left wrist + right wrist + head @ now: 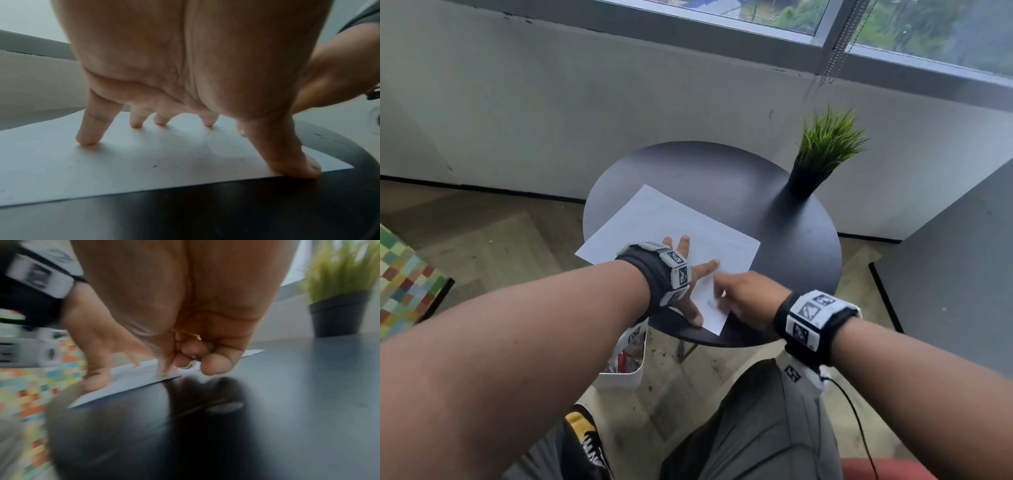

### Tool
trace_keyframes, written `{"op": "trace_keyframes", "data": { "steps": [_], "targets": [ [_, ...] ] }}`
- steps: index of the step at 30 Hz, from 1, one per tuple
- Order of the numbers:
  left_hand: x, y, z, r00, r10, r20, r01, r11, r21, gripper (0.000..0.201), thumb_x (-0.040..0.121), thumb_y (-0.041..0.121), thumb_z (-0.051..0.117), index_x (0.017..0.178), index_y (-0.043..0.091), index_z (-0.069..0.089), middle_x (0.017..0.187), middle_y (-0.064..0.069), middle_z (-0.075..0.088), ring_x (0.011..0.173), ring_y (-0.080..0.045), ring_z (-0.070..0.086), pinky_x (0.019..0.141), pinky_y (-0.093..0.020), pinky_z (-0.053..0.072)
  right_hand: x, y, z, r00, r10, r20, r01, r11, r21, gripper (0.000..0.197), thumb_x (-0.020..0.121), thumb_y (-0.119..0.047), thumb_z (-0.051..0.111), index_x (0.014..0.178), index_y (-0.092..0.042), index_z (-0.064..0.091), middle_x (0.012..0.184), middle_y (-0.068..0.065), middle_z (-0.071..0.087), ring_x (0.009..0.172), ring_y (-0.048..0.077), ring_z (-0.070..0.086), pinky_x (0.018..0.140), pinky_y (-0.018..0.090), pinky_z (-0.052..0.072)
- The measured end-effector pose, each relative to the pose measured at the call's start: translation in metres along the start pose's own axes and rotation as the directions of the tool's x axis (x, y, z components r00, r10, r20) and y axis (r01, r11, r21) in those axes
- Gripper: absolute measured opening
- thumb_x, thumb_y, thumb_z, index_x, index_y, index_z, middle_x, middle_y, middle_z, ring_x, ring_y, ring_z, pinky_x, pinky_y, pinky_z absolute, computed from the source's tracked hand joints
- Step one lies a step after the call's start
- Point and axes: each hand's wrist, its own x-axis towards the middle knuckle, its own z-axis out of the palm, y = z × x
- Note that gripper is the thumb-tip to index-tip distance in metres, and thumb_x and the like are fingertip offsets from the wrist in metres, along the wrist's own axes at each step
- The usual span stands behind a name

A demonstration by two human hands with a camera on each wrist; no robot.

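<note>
A white sheet of paper (671, 222) lies on a round black table (784, 219). My left hand (698, 275) is spread on the sheet's near part. Its fingertips (88, 141) press down on the paper (144, 162), and the thumb (298, 165) sits at the sheet's near edge. My right hand (736, 294) is at the sheet's near right edge, beside the left thumb. In the blurred right wrist view its fingers (195, 356) are curled in, and one tip touches the paper's edge (133, 379). Whether it pinches the sheet I cannot tell.
A green plant in a black pot (822, 154) stands at the table's far right. A white bin (626, 363) sits on the floor under the near rim. A chequered, many-coloured object (404, 274) is at the left, a grey cabinet (945, 274) at the right.
</note>
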Motion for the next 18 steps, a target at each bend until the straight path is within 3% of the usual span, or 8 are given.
{"op": "trace_keyframes", "data": {
  "steps": [3,5,7,8,12,14,16,18],
  "targets": [
    [0.000,-0.002,0.001,1.000,0.006,-0.009,-0.006,1.000,-0.022,0.125,0.062,0.081,0.073,0.150,0.059,-0.013,0.164,-0.014,-0.028,0.149,-0.050,-0.017,0.115,-0.072,0.010,0.008,0.009,-0.003,0.988,0.113,-0.105,-0.110,0.993,0.037,0.017,0.097,-0.033,0.047,0.107,-0.020,0.047,0.099,0.007,0.061,0.091,0.030,0.056,0.074,0.034,0.045],
    [0.002,-0.002,0.003,1.000,0.007,-0.005,-0.007,1.000,-0.029,0.126,0.060,0.081,0.073,0.149,0.060,-0.014,0.164,-0.014,-0.029,0.149,-0.051,-0.019,0.116,-0.072,0.009,0.002,-0.007,0.009,0.998,0.013,-0.062,-0.013,1.000,0.013,0.020,0.096,-0.032,0.044,0.113,-0.020,0.045,0.103,0.009,0.062,0.092,0.032,0.057,0.075,0.035,0.047],
    [0.002,-0.002,0.003,1.000,0.000,0.004,0.000,1.000,-0.025,0.126,0.061,0.082,0.072,0.149,0.060,-0.015,0.163,-0.014,-0.030,0.148,-0.051,-0.019,0.116,-0.072,0.008,-0.005,-0.012,0.015,0.997,-0.076,0.029,0.075,0.997,0.031,0.010,0.093,-0.028,0.049,0.101,-0.021,0.047,0.096,0.006,0.061,0.086,0.029,0.055,0.074,0.035,0.048],
    [0.001,-0.002,0.003,1.000,0.001,0.004,-0.001,1.000,-0.027,0.126,0.061,0.081,0.073,0.149,0.060,-0.014,0.163,-0.014,-0.030,0.149,-0.051,-0.019,0.117,-0.072,0.008,-0.004,-0.008,0.010,0.999,-0.035,0.039,0.032,0.998,0.058,0.009,0.092,-0.026,0.051,0.099,-0.022,0.048,0.094,0.004,0.060,0.085,0.028,0.054,0.073,0.033,0.046],
    [0.000,-0.003,0.002,1.000,0.009,-0.005,-0.009,0.999,-0.033,0.125,0.061,0.081,0.073,0.149,0.060,-0.013,0.164,-0.013,-0.029,0.149,-0.049,-0.018,0.116,-0.071,0.008,0.012,0.011,-0.002,0.962,0.246,-0.117,-0.231,0.964,0.129,0.016,0.095,-0.031,0.050,0.105,-0.019,0.048,0.096,0.006,0.059,0.088,0.030,0.057,0.074,0.035,0.047],
    [0.000,-0.002,0.003,1.000,0.012,-0.003,-0.012,0.999,-0.031,0.124,0.063,0.080,0.074,0.150,0.059,-0.012,0.164,-0.014,-0.029,0.149,-0.050,-0.018,0.116,-0.072,0.008,0.010,-0.007,0.009,0.983,0.162,-0.084,-0.153,0.983,0.098,0.022,0.096,-0.030,0.047,0.114,-0.019,0.044,0.100,0.009,0.061,0.089,0.031,0.058,0.075,0.037,0.048],
    [0.000,-0.002,0.002,1.000,0.007,0.002,-0.007,1.000,-0.027,0.124,0.064,0.079,0.073,0.151,0.058,-0.012,0.163,-0.015,-0.029,0.149,-0.051,-0.019,0.116,-0.073,0.007,0.005,-0.022,0.019,1.000,0.007,0.007,-0.008,0.995,0.098,0.023,0.094,-0.031,0.050,0.113,-0.018,0.046,0.102,0.009,0.063,0.092,0.031,0.059,0.077,0.038,0.049],
    [-0.002,-0.002,0.003,1.000,0.007,-0.001,-0.007,0.999,-0.041,0.125,0.062,0.080,0.074,0.151,0.058,-0.012,0.164,-0.015,-0.028,0.149,-0.050,-0.019,0.116,-0.073,0.008,0.010,-0.009,0.012,0.997,0.072,-0.001,-0.072,0.988,0.138,0.013,0.091,-0.029,0.054,0.100,-0.024,0.048,0.098,0.005,0.063,0.090,0.028,0.059,0.076,0.034,0.046]
  ]
}}
